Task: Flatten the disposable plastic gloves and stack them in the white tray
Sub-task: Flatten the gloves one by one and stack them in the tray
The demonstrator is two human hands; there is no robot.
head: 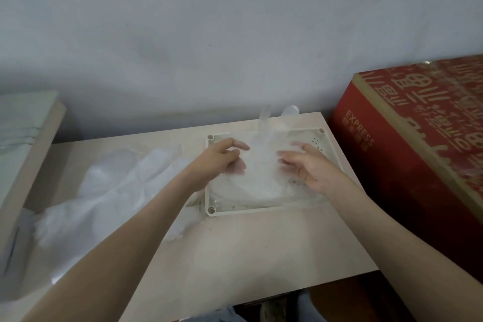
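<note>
A white tray (264,210) lies on the pale table, and clear plastic gloves (261,178) are laid inside it. Two glove fingers (265,123) stick up past the tray's far rim. My left hand (222,158) hovers over the tray's left part, fingers loosely curled, a film of glove over some fingertips. My right hand (311,165) lies over the tray's right part with fingers extended toward the glove. Whether either hand pinches the plastic is blurred. A heap of crumpled gloves (115,191) lies left of the tray.
A large red cardboard box (418,151) stands right against the table. A pale shelf or board (26,144) sits at the left. The grey wall runs just behind the table. The table's front edge (261,293) is near me.
</note>
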